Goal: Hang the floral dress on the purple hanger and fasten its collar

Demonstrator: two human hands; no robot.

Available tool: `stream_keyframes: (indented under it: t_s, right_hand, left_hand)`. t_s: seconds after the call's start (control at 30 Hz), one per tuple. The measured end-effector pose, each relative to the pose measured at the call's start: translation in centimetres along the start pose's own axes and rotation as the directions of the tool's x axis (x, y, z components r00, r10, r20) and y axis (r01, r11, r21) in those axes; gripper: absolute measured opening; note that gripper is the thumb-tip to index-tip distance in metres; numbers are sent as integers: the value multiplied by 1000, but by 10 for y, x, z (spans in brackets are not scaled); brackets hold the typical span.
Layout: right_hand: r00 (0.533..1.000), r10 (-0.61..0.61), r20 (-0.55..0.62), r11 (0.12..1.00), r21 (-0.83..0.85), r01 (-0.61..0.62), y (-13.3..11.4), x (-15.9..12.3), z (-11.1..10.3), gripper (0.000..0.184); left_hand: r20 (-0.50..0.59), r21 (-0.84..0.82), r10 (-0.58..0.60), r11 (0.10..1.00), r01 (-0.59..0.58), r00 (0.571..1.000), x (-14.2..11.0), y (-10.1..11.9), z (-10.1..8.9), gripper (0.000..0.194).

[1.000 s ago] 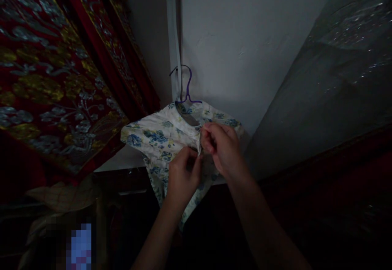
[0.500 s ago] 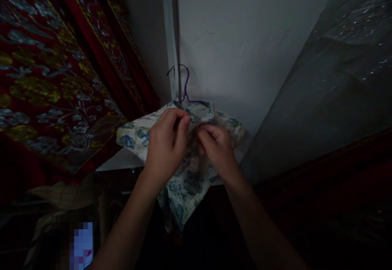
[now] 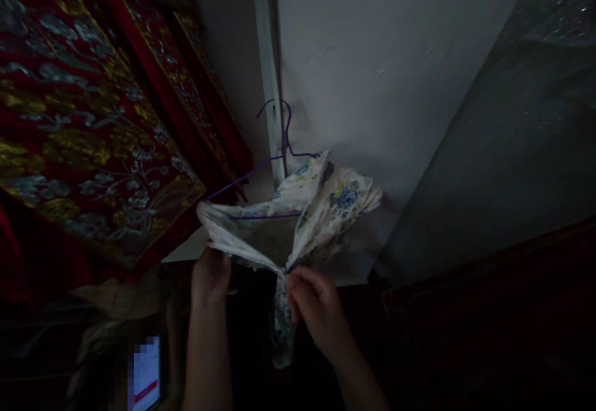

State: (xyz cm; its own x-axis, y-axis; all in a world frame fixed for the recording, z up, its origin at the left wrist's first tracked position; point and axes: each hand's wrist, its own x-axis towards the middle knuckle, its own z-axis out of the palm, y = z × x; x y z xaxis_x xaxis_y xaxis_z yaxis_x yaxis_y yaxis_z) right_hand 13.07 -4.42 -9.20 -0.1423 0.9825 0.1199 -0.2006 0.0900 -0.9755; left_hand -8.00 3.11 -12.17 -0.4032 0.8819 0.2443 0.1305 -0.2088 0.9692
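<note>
A white shirt (image 3: 344, 197) with a blue and yellow flower print hangs on a thin purple hanger (image 3: 287, 126). Its neckline gapes wide. The hanger's left arm lies bare, while the right arm is still inside the cloth. My right hand (image 3: 314, 305) pinches the shirt's front where the two neck edges meet in a V. Low at the left shoulder, my left hand (image 3: 212, 277) grips the cloth from beneath, its fingertips partly hidden. Below my right hand the gathered lower part of the shirt dangles.
The hanger hooks around a narrow pale strip (image 3: 266, 38) against a white wall (image 3: 372, 45). Red cloth with gold and silver embroidery (image 3: 79, 144) hangs at left. Sheer glittery material (image 3: 503, 131) covers the right. A lit phone (image 3: 146, 374) lies at bottom left.
My left hand has moved from the neckline down and left to the shoulder. My right hand has pulled the front downward. The neckline has spread and the hanger's left arm has come out of the cloth.
</note>
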Motion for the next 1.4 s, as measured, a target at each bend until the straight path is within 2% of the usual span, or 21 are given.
stream_keyframes:
  t_s: [0.17, 0.3, 0.4, 0.5, 0.53, 0.57, 0.6, 0.67, 0.73, 0.77, 0.83, 0.9, 0.93, 1.0, 1.03, 1.07, 1.1, 1.13, 1.23, 1.3, 1.4]
  right_hand:
    - [985, -10, -173, 999, 40, 17, 14, -9, -15, 43]
    - [936, -7, -353, 1000, 2, 8, 45, -15, -52, 43]
    - [801, -10, -599, 999, -34, -12, 69, -19, -83, 39]
    - [629, -113, -769, 990, -144, 2, 72, -19, -97, 25]
    - [623, -153, -767, 984, -177, 24, 67, -18, -96, 27]
    - [655, -175, -735, 981, -183, 57, 60, -16, -92, 31]
    - [724, -175, -667, 983, -157, 93, 50, -15, -85, 36]
    - [894, -143, -424, 990, -46, 137, 28, -11, -69, 56]
    - [979, -136, -152, 989, 35, 142, 5, -8, -56, 74]
    - [990, -138, -15, 990, 31, 139, -7, -7, -52, 76]
    - [962, -108, 251, 989, -67, 128, -30, -3, -49, 61]
    - [905, -49, 422, 960, -230, 159, -54, 5, -51, 34]
    - [890, -56, 453, 933, -295, 209, -65, 12, -52, 24]
    - [883, -200, 424, 864, -349, 363, -81, 33, -53, 6]
    - [873, -296, 387, 827, -354, 437, -85, 47, -53, 7]
    - [860, -381, 341, 796, -353, 492, -86, 63, -53, 22]
    - [851, -437, 291, 778, -353, 520, -83, 80, -53, 36]
    - [853, -463, 241, 777, -353, 521, -77, 99, -53, 42]
    - [917, -388, 94, 850, -348, 395, -46, 145, -54, 29]
    - [959, -272, 74, 896, -344, 281, -26, 159, -59, 18]
    - [972, -199, 125, 910, -346, 230, -10, 150, -73, 10]
  left_hand:
    - [227, 50, -98, 995, 89, 969, -46, -36, 45, 20]
    - [184, 30, -62, 998, 58, 981, -56, -25, 54, 31]
    - [194, -106, 23, 994, -3, 981, -62, 8, 55, 34]
    - [328, -238, 149, 969, -71, 933, -81, 51, 64, 31]
    - [374, -263, 194, 960, -97, 907, -89, 65, 70, 29]
    - [415, -288, 239, 950, -123, 878, -97, 77, 76, 27]
    - [451, -302, 285, 941, -156, 845, -104, 87, 81, 25]
    - [501, -272, 368, 926, -261, 784, -112, 102, 90, 20]
    - [474, -167, 421, 905, -390, 774, -108, 108, 90, 18]
    - [431, -107, 437, 894, -436, 790, -103, 109, 87, 19]
    - [344, -56, 428, 898, -436, 836, -90, 103, 74, 16]
    - [389, -73, 334, 940, -332, 858, -80, 91, 56, 20]
    - [471, -64, 263, 962, -264, 842, -78, 83, 46, 25]
    - [660, 48, 85, 987, -156, 746, -79, 66, 29, 30]
    - [719, 142, -2, 979, -144, 695, -80, 58, 21, 28]
    - [737, 234, -67, 959, -161, 672, -81, 51, 14, 26]
    - [721, 316, -104, 930, -190, 685, -80, 45, 7, 24]
    - [678, 393, -119, 893, -221, 726, -78, 41, 0, 24]
    - [492, 620, -94, 736, -272, 865, -63, 40, -27, 24]
    - [436, 744, -126, 608, -279, 891, -51, 46, -46, 28]
    - [447, 811, -236, 513, -280, 863, -38, 60, -67, 43]
